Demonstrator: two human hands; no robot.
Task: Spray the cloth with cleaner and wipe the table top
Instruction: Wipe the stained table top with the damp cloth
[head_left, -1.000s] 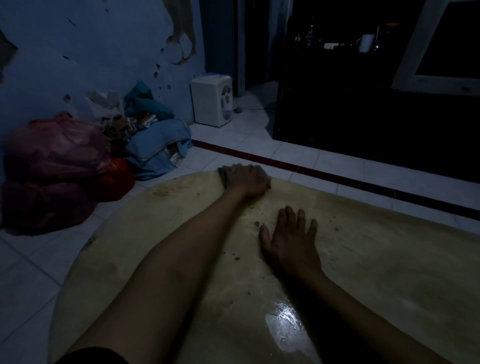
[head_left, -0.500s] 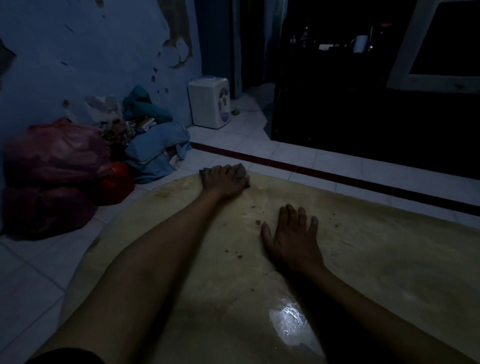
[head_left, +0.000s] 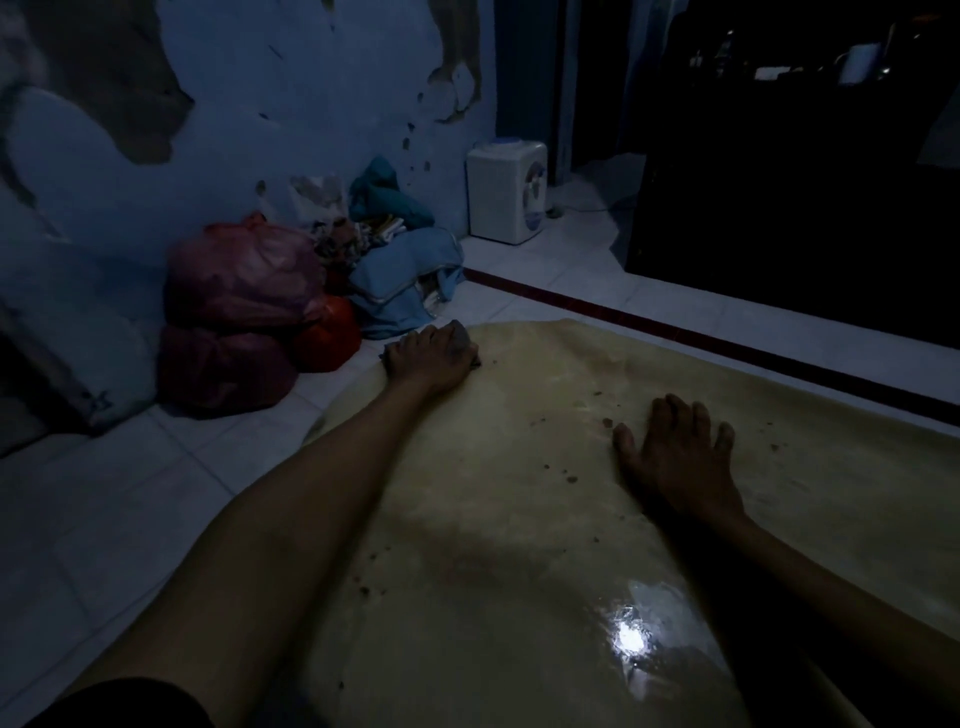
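Table top (head_left: 519, 519) low and pale yellowish, glossy, nearest part wet-looking with a bright glare spot (head_left: 630, 635) — likely already wiped there. Dark crumbs (head_left: 566, 475) scattered across the middle, more near the right hand (head_left: 675, 457), so wiping judged part done, with the middle and right stretch left to do. Right hand flat on the surface, fingers spread open, gripping nothing — bracing, by the look of it. Farther out, left hand (head_left: 428, 358) at the far left edge of the table top, fingers closed down over the cloth (head_left: 461, 340), pressing it to the surface. Cloth small, dark, bunched, mostly hidden under the hand; only a wad at the fingertips showing. No spray bottle anywhere in sight; whether the cloth is damp cannot be told in this dim light. Beyond the edge, white floor tiles (head_left: 130, 493), pink and red bags (head_left: 244, 280) against the peeling wall, blue laundry (head_left: 405, 280), a white dispenser (head_left: 506, 192) farther back
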